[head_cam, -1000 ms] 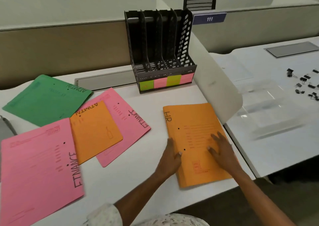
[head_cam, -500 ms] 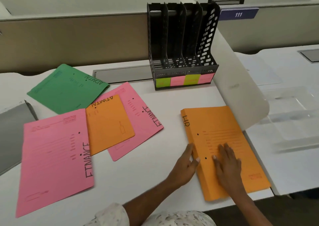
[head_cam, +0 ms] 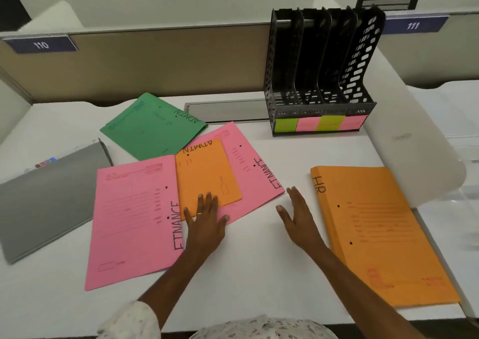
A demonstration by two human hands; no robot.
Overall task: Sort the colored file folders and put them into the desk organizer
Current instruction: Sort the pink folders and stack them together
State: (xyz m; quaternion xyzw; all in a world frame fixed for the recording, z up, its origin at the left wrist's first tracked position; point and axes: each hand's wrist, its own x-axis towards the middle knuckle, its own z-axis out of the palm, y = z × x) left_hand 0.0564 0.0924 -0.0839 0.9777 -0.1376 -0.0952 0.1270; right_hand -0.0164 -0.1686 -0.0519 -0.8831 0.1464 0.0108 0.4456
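An orange folder marked HR point(head_cam: 378, 232) lies flat at the right of the desk. My right hand point(head_cam: 298, 217) hovers open just left of it, fingers straight. My left hand point(head_cam: 206, 217) rests flat on the near edge of a smaller orange folder marked ADMIN point(head_cam: 204, 175). That folder overlaps two pink FINANCE folders, one near left point(head_cam: 132, 219) and one behind it point(head_cam: 248, 172). A green ADMIN folder point(head_cam: 153, 126) lies farther back. The black desk organizer point(head_cam: 321, 79) stands at the back right with empty slots and green and pink labels on its front.
A grey folder point(head_cam: 49, 196) lies at the far left. A white curved divider point(head_cam: 414, 157) borders the desk on the right, close to the HR folder. A beige partition point(head_cam: 155, 61) runs along the back, with a grey cable tray lid point(head_cam: 225, 110) before it.
Both hands left the orange HR folder and moved left. My left hand now rests on the small orange ADMIN folder. The view has shifted left.
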